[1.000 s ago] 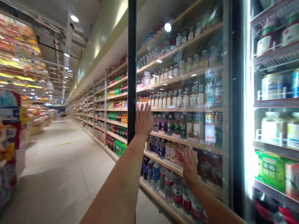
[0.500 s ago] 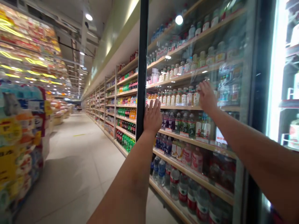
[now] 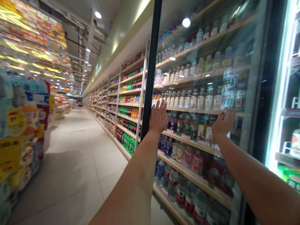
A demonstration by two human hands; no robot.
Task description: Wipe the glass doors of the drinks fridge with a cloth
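Note:
A glass cooler door [image 3: 206,103] with a dark frame edge [image 3: 150,75] swings out in front of me. My left hand [image 3: 158,119] lies against the glass beside that dark edge, its fingers stretched upward and spread a little. Farther right, my right hand [image 3: 223,122] is up at the glass with its fingers bent together. A small pale patch shows at those fingertips, but I cannot make out whether it is a held thing or a reflection. Rows of bottles [image 3: 187,99] show through the glass or mirrored in it.
At the right, a lit cooler interior [image 3: 290,109] with wire shelves stands open. Shelves of soft drinks [image 3: 128,111] run along the wall beyond the door. A pale tiled aisle [image 3: 77,162] lies to the left, bordered by stacked packaged goods [image 3: 25,125].
My right hand has moved down and to the right along the glass. The left hand keeps its place at the door edge, while the view has shifted slightly.

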